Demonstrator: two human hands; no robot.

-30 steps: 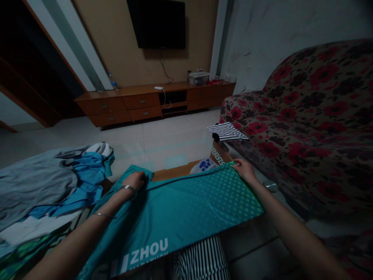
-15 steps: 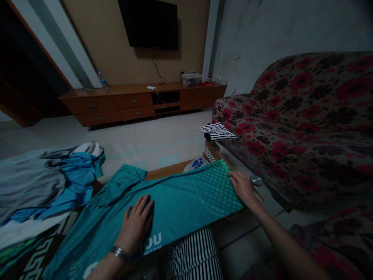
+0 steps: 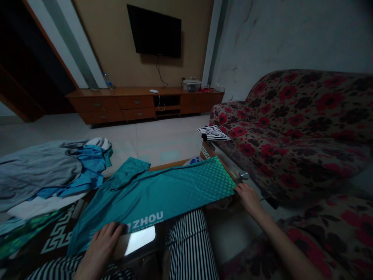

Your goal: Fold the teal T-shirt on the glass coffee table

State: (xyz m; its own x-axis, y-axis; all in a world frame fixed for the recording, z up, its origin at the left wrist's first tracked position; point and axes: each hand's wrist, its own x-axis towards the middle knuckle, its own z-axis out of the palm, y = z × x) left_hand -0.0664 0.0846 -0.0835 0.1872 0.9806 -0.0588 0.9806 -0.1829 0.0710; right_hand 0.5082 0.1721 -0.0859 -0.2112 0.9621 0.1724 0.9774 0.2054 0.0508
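A teal T-shirt with white lettering and a green dotted hem lies folded lengthwise across a low table. At its near edge, beside the lettering, my left hand is closed on the fabric, the fingertips partly hidden. My right hand pinches the near corner of the green hem, with the thumb mostly out of sight. One sleeve lies at the shirt's far left side.
A pile of clothes with a grey garment lies to the left. A striped folded garment rests at the table's far right corner, near the flowered sofa. A wooden TV cabinet stands by the far wall. My striped-clad legs are below.
My left hand has moved from flat on the shirt down to its near edge, uncovering more lettering. My right hand has slid along the hem to the near corner.
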